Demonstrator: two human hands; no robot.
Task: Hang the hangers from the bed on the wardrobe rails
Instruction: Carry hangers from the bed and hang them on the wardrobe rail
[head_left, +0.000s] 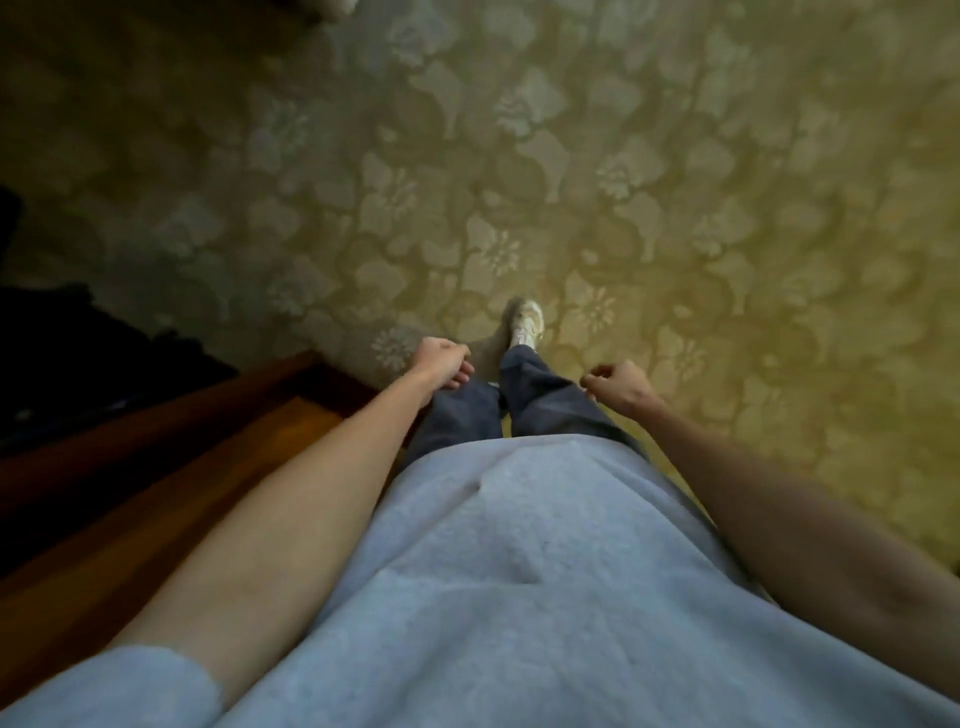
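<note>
No hanger, bed or wardrobe rail shows in the head view, which looks straight down at the floor. My left hand (444, 361) hangs in front of my left thigh, fingers loosely curled, holding nothing. My right hand (618, 387) hangs beside my right thigh, fingers curled in, also with nothing in it. Both bare forearms reach down past my grey shirt. One foot in a pale shoe (527, 322) is stepped forward on the carpet.
A yellow-green patterned carpet (675, 182) covers the floor ahead and to the right. A brown wooden edge of furniture (171, 447) runs diagonally at the left, with something dark (78, 353) lying on it. The image is blurred.
</note>
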